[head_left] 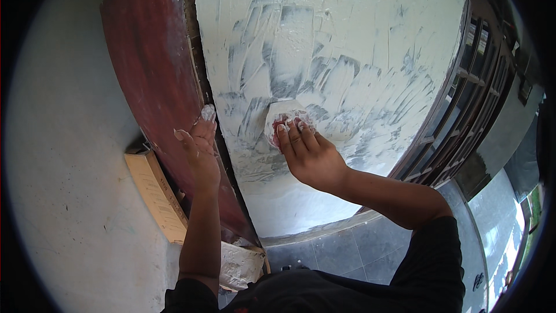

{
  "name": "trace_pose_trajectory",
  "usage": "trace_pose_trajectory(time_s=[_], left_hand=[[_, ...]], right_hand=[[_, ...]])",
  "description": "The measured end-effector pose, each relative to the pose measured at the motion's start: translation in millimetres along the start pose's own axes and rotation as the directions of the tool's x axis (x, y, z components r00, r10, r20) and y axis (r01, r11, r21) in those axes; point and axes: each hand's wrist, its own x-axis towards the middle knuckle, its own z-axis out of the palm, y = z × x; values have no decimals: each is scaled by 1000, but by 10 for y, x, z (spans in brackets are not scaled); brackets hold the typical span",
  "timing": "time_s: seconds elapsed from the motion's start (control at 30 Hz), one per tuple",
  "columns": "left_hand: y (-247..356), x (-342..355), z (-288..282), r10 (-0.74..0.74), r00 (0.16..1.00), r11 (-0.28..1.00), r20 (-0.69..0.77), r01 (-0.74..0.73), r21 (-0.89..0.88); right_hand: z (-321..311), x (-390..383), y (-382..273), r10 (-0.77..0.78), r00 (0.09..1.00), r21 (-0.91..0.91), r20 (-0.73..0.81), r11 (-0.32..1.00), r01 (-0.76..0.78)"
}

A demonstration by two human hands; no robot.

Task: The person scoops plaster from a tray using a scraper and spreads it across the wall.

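Note:
My right hand (315,159) presses a flat scraper (279,109) against the wall, fingertips spread over its back. The scraper is whitish with a reddish patch and smeared with wet filler. Behind it, the wall (359,17) carries pale putty in streaks and ridges, with grey showing through. My left hand (201,145) is raised beside the dark red wooden panel (153,46), near its edge with the wall. Its thumb stands apart from the fingers, and a lump of white putty (208,112) clings to the fingertips. White smears mark both hands.
A cardboard box (153,191) stands at the left by the panel's foot. Below my left forearm is a putty-smeared pale container (240,265). Dark-framed louvred windows (463,98) run along the right. Grey floor tiles (341,252) lie below the wall.

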Motion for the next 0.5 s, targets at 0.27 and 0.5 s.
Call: trace_pose_trajectory(time_s=[0.27, 0.5], left_hand=[[-2, 81, 40, -11, 997, 999, -74, 7, -52], [-97, 119, -86, -68, 997, 994, -44, 64, -83]], right_hand=[[-76, 719, 871, 105, 973, -183, -203, 973, -144], [82, 131, 90, -79, 997, -101, -12, 992, 77]])
